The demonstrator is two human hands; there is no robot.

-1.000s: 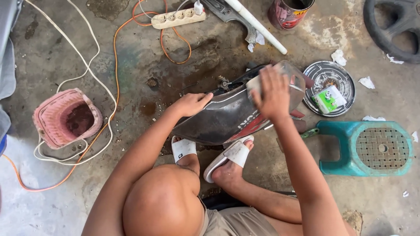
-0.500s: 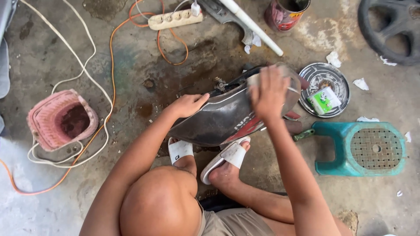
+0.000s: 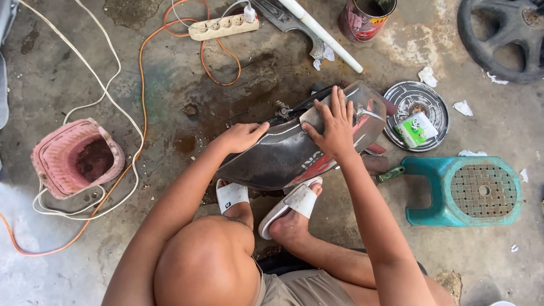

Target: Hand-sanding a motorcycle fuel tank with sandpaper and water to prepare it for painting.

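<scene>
A dark, glossy motorcycle body panel (image 3: 272, 161) with a red stripe lies on the stained concrete in front of two feet in white slides. My left hand (image 3: 241, 136) grips the panel's left edge, fingers curled over it. My right hand (image 3: 335, 127) lies flat with its fingers spread on the panel's upper right part, where a translucent grey piece (image 3: 371, 116) sits. Whether anything is under that palm is hidden. A shaved head and bare shoulders fill the bottom of the view.
A teal plastic stool (image 3: 464, 190) lies at the right, beside a round metal lid (image 3: 405, 93) holding a green and white packet. A pink basket (image 3: 56, 153) stands at the left, ringed by white and orange cables. A power strip (image 3: 221, 27), white pipe (image 3: 326, 34), can (image 3: 362, 22) and black wheel (image 3: 498, 56) lie beyond.
My right hand has slid a little along the panel's upper part and stays pressed flat. My left hand keeps its hold on the left edge.
</scene>
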